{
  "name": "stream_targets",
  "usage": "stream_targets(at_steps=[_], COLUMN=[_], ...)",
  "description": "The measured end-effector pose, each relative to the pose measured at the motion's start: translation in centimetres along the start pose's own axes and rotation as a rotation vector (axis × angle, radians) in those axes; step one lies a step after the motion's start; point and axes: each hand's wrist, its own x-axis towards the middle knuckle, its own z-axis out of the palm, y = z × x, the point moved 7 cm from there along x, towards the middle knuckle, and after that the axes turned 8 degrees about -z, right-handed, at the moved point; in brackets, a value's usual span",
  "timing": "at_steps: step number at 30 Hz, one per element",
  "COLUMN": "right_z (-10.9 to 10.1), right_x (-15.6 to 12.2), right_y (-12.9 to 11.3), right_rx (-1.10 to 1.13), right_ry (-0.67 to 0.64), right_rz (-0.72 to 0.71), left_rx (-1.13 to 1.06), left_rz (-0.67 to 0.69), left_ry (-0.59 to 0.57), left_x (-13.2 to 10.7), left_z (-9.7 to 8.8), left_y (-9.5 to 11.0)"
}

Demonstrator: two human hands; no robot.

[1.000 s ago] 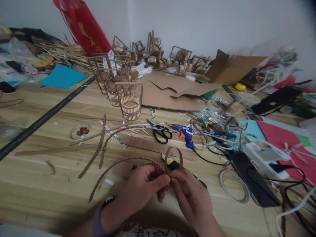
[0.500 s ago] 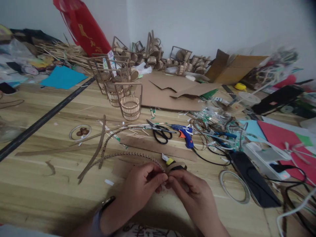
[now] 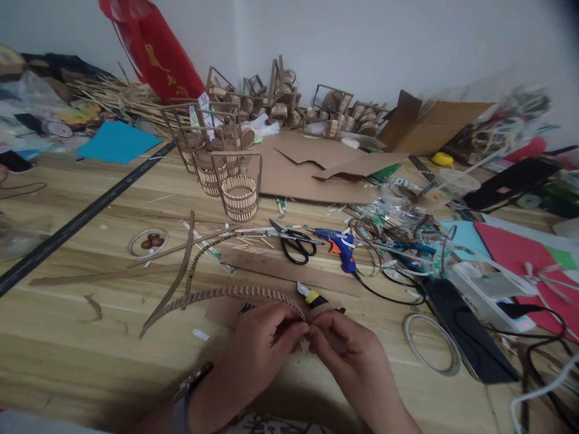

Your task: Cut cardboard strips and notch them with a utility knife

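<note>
Brown strip (image 3: 226, 292) curved beyond the pinching left hand (image 3: 265, 337).
Right hand (image 3: 355, 352) pinched it close by, probably keeping it steady.

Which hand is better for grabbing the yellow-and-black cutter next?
Probably the right hand: the cutter lies just beyond its fingers, blade pointing away to the left. The left hand seems busier, pinching the ridged strip.
</note>
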Motion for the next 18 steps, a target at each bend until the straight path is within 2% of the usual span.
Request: stream_targets(at_steps=[4,9,18], right_z=[-0.1,0.2,0.3], right_x=[0.0,0.1,0.2], right_y=[-0.3,-0.5,-1.2], right_rx=[-0.008,-0.057,-0.175], right_ry=[0.075,0.020,0.016], right_rz=[-0.056,-0.072,-0.154], left_rx=[0.049,0.087,0.076], left_rz=[0.043,0.064,0.048], left_ry=[0.019,0.024,-0.006], left_x=[-0.1,-0.2,0.0], left_z=[0.0,0.0,0.4], left_y=[0.4,0.6,0.6])
